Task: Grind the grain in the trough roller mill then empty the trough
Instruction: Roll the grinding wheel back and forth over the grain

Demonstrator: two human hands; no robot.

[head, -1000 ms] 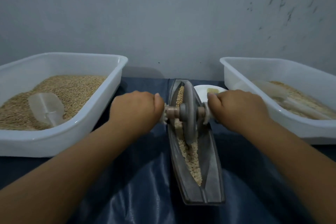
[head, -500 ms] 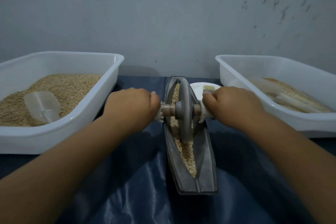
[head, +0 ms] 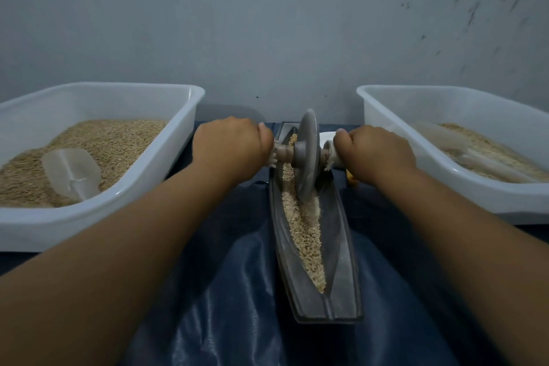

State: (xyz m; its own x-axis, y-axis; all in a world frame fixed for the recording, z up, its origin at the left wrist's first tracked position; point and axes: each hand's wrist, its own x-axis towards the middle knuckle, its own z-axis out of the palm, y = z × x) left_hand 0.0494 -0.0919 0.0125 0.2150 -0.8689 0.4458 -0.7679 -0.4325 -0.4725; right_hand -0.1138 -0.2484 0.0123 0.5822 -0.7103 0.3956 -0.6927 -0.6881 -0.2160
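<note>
Wooden axle (head: 283,153) gripped at each end by both hands (head: 303,151).

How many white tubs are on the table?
2. One white tub stands left of the trough mill with grain and a scoop in it; the other white tub stands right, part out of frame.

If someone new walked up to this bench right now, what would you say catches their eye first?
Probably the grey roller wheel standing upright in the long dark trough at centre, with the left hand and right hand each gripping an end of its axle. A line of tan grain runs along the trough's groove. A white tub of grain with a clear scoop sits left; another tub sits right.
</note>
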